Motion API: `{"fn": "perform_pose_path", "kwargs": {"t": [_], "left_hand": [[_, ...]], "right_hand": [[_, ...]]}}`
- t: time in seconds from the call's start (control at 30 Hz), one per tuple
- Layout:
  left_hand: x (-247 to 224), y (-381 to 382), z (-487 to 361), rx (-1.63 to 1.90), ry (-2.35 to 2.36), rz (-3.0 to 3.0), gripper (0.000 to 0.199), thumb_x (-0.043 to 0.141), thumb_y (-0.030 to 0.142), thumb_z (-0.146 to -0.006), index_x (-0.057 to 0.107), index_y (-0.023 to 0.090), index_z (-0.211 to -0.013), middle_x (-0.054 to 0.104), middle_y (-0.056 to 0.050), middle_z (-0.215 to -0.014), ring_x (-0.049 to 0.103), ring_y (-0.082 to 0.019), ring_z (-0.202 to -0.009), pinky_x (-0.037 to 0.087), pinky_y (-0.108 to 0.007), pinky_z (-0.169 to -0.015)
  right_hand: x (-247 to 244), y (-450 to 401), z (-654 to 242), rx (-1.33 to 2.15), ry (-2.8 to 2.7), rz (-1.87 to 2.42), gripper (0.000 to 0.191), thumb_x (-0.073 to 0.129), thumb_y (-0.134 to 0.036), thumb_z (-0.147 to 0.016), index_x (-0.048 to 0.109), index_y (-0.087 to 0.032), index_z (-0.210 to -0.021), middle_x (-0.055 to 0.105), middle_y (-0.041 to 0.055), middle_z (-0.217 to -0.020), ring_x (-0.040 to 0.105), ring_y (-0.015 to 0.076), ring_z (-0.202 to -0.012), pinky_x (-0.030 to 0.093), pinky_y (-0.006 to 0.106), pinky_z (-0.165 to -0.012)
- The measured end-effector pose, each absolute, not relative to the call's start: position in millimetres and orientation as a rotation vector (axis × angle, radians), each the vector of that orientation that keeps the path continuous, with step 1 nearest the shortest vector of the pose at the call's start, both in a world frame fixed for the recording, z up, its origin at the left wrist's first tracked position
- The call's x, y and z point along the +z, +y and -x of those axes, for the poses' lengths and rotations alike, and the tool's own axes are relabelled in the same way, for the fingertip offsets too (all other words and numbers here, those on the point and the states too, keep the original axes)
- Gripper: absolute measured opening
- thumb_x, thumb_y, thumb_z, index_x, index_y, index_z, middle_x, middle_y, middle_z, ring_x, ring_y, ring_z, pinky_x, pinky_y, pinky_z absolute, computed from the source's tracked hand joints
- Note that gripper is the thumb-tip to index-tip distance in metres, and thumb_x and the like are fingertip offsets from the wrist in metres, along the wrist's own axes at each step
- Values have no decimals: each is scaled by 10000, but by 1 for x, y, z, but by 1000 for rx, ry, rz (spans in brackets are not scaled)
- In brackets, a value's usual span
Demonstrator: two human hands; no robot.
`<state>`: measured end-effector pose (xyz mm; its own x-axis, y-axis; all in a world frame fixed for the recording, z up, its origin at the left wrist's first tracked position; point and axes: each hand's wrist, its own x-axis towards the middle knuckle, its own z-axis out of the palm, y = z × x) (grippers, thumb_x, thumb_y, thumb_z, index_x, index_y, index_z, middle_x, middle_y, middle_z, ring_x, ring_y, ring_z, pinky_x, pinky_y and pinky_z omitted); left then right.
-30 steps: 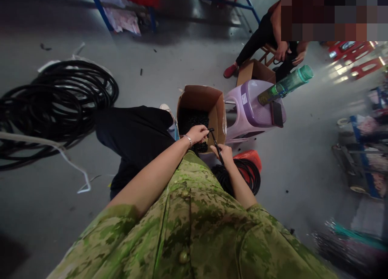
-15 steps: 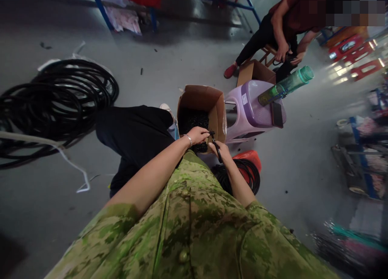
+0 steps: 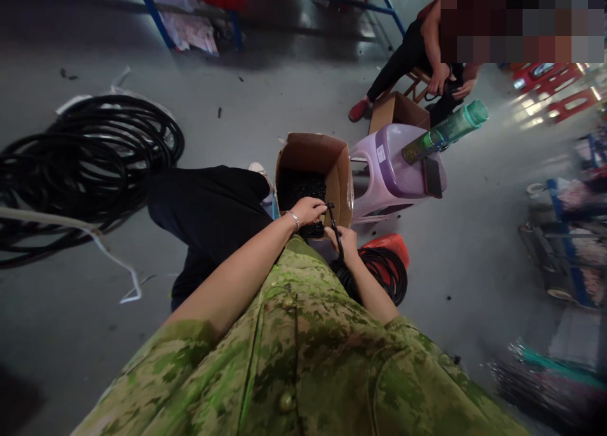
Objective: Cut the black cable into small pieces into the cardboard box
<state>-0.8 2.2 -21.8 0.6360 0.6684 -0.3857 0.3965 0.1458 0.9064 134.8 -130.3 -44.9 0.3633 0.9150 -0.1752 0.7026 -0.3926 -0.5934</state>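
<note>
The right hand is closed around a thin black tube, holding it upright near its lower part, while the left hand pinches the tube's top end, where a small black fitting sits against the fingertips. Both hands meet just in front of the open cardboard box, whose inside is dark with what look like many small black pieces; the tube trails down toward a small black coil lying over something red on the floor beside the person's right leg. Judging by the grips, the step in hand is pressing the fitting onto the tube's end, and the next move calls for a steady hold from the right hand while the left pushes or twists squarely along the tube's line. Just beyond the box stands a purple plastic stool with a green bottle and a dark flat object on it, and farther off a seated person's hands are busy with their own black piece. A large coil of black hose lies well apart at left. Whether the fitting is already seated cannot be told: it is too small, and the fingers cover the joint.
</note>
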Motion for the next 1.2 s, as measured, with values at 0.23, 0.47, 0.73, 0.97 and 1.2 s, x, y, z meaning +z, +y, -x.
{"fn": "perform_pose_path", "kwargs": {"t": [0.23,0.47,0.73,0.97,1.2], "left_hand": [[-19,2,1,217,1014,-1503,221,506,230,-851,669,135,-736,540,27,-524,446,-79,-433,335,-195,-461],[-17,2,1,218,949,-1490,204,514,235,-833,682,134,-776,530,37,-509,443,-74,-417,349,-188,-455],[-18,2,2,231,906,-1494,190,552,263,-814,679,140,-743,509,54,-485,426,-69,-410,340,-188,-455],[-18,3,1,228,924,-1445,203,544,267,-826,659,144,-713,513,47,-494,422,-66,-401,330,-187,-435],[-20,3,0,223,976,-1387,196,533,225,-840,643,140,-702,497,48,-488,408,-61,-386,325,-190,-434]], "right_hand": [[-52,-130,-133,709,-1409,2201,639,417,-748,-806,527,-178,-540,481,3,-486,436,124,-526,333,226,-533],[-41,-122,-141,917,-1423,2117,571,417,-684,-851,565,-189,-609,577,20,-561,528,145,-559,393,241,-571],[-38,-111,-147,944,-1451,2122,581,429,-741,-807,559,-195,-656,595,24,-599,551,155,-616,401,241,-586],[-45,-120,-142,899,-1357,2124,655,388,-772,-805,597,-175,-639,499,9,-503,483,144,-524,359,241,-508],[-50,-121,-135,714,-1388,2158,662,400,-761,-800,525,-168,-533,424,-2,-506,412,122,-533,315,231,-508]]}}
